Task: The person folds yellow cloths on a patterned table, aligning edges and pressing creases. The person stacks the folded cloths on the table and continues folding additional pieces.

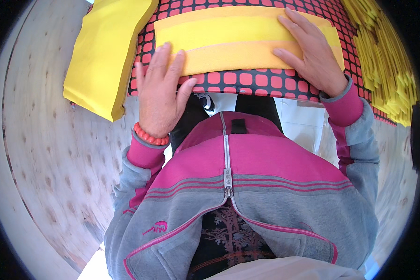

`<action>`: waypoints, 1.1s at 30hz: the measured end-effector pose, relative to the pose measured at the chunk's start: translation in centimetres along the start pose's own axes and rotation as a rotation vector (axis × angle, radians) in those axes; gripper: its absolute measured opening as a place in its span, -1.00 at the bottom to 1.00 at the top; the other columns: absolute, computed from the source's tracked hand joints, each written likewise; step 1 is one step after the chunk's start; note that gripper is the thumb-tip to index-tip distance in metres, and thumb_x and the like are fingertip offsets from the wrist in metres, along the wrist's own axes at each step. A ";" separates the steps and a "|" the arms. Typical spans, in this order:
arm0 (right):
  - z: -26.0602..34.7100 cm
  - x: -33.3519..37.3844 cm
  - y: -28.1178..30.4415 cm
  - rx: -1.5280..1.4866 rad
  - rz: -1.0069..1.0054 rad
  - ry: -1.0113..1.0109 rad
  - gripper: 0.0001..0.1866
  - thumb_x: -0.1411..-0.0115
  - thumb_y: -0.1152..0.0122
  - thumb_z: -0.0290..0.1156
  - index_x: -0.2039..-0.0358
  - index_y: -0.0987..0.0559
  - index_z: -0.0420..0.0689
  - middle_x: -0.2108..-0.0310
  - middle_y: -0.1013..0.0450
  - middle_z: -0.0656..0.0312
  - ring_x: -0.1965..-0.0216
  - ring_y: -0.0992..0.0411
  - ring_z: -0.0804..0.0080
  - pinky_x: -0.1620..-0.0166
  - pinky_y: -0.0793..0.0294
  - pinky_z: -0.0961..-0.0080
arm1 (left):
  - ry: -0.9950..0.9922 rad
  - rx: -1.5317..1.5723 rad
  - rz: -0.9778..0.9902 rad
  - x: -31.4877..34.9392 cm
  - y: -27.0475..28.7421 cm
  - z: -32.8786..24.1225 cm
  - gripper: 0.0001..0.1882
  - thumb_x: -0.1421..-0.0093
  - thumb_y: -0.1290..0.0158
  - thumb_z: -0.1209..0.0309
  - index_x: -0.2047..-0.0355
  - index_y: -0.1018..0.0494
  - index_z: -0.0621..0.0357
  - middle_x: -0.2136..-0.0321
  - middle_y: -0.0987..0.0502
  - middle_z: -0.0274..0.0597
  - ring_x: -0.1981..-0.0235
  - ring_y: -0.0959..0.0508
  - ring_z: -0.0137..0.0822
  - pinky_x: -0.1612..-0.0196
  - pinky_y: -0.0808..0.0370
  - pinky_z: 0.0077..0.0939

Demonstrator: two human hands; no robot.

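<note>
Resting palm-down, right hand (309,55) on the right part of a yellow and orange fabric piece (228,39). Fingers loosely spread, thumb set well apart and pointing left across the lower orange band; nothing pinched, nothing enclosed in the palm. Left hand (159,95) at the opposite end, also wide: fingers fanned, thumb out to the side. Two of its fingertips overlap the piece's left end; the outer finger lies off it, over the red-and-black patterned cover (256,80). How hard either hand presses, cannot tell.

Fabric piece lies crosswise on the cover, close to the near edge, long side toward the wearer. Bright yellow strip along the middle, orange bands above and below; a pale line runs between yellow and lower band, left half. Right end reaches past the right hand.

To the left, a thick yellow bundle (107,46), its near corner hanging past the cover's edge, beside the left hand but apart from it. To the right, a pile of yellow pieces (382,65), many layers, edges ragged, beyond the right wrist. Red bead bracelet (150,135) on the left wrist.
</note>
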State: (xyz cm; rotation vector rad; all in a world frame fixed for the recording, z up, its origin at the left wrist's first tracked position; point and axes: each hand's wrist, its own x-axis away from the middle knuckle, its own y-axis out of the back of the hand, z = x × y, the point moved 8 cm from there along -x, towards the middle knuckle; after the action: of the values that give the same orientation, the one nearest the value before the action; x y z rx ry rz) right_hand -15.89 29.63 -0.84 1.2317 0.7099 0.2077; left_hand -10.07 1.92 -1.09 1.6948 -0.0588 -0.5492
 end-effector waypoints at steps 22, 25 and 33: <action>-0.5 7.6 6.3 0.140 -0.116 -0.225 -0.53 -0.16 -0.39 -0.04 0.13 -0.57 -0.17 0.09 -0.53 0.05 0.12 -0.53 0.03 0.08 -0.53 0.23 | -0.246 0.268 0.032 -9.2 -5.1 -7.2 -0.38 -0.44 0.11 0.00 -0.32 -0.34 0.17 -0.36 -0.25 0.17 -0.42 -0.21 0.08 -0.39 -0.03 0.30; -0.8 8.8 6.5 0.181 -0.102 -0.328 -0.56 -0.15 -0.40 -0.05 0.20 -0.56 -0.16 0.11 -0.53 0.11 0.14 -0.53 0.09 0.13 -0.54 0.26 | -0.227 0.220 0.036 -9.4 -5.1 -7.4 -0.31 -0.43 0.12 -0.09 -0.33 -0.33 0.16 -0.37 -0.24 0.17 -0.42 -0.21 0.07 -0.36 -0.03 0.40; -0.2 8.2 6.6 0.198 -0.168 -0.216 -0.60 -0.17 -0.38 -0.12 0.18 -0.58 -0.19 0.10 -0.54 0.07 0.07 -0.52 0.08 0.03 -0.52 0.25 | -0.231 0.125 -0.015 -9.2 -5.2 -7.9 -0.26 -0.37 0.04 -0.14 -0.34 -0.32 0.15 -0.37 -0.24 0.18 -0.43 -0.19 0.09 -0.33 -0.06 0.44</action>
State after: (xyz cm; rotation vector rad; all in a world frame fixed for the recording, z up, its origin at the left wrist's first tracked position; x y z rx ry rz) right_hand -8.25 36.26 2.03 1.3512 0.6521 -0.1360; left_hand -16.46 13.39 -2.29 1.7470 -0.2511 -0.7644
